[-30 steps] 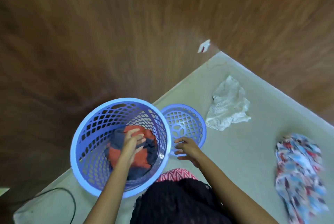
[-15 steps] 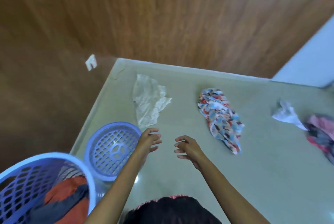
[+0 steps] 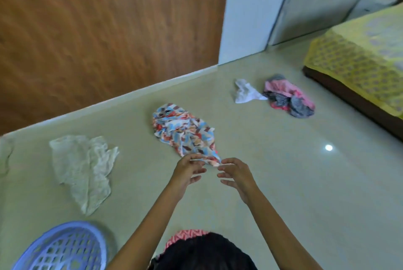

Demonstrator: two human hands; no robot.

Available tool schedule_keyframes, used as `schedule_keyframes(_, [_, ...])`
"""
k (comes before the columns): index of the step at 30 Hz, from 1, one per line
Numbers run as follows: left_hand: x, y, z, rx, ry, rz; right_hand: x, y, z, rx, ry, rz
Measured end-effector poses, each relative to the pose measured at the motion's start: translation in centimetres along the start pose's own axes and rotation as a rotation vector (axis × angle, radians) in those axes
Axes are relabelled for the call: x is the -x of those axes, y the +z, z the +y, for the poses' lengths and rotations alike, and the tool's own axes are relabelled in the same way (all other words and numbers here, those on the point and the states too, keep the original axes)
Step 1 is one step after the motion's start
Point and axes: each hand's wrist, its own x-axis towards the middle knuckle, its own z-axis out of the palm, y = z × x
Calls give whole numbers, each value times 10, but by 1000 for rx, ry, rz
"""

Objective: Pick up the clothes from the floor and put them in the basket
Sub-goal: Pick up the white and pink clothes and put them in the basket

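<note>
A crumpled cloth with a blue, red and white pattern (image 3: 185, 132) lies on the pale floor just beyond my hands. My left hand (image 3: 187, 170) and my right hand (image 3: 236, 175) are side by side at its near end, fingers apart, fingertips touching its edge, gripping nothing. A white lacy cloth (image 3: 84, 167) lies to the left. Farther right lie a small white cloth (image 3: 244, 93) and a pink and grey garment (image 3: 287, 97). A low blue lattice basket (image 3: 63, 248) shows at the bottom left; the taller basket with the orange garment is out of view.
A wood-panelled wall (image 3: 87, 30) runs along the far left edge of the floor. A white wall and door (image 3: 250, 8) stand behind. A bed with a yellow patterned cover (image 3: 359, 58) fills the right side, close to the pink garment.
My left hand came out of the tall basket, leaving the orange garment inside. The view swung right, and both hands moved forward to the near edge of the patterned cloth.
</note>
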Motion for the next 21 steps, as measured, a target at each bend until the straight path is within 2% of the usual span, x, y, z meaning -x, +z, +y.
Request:
schedule_keyframes(5, [-71, 64, 43, -90, -1, -140, -53, -57, -40, -130, -51, 116])
schedule_keyframes(16, [-230, 196, 167, -221, 34, -334, -172, -151, -154, -165, -69, 334])
schedule_keyframes(21, [-292, 284, 194, -333, 22, -514, -226, -221, -186, -238, -86, 441])
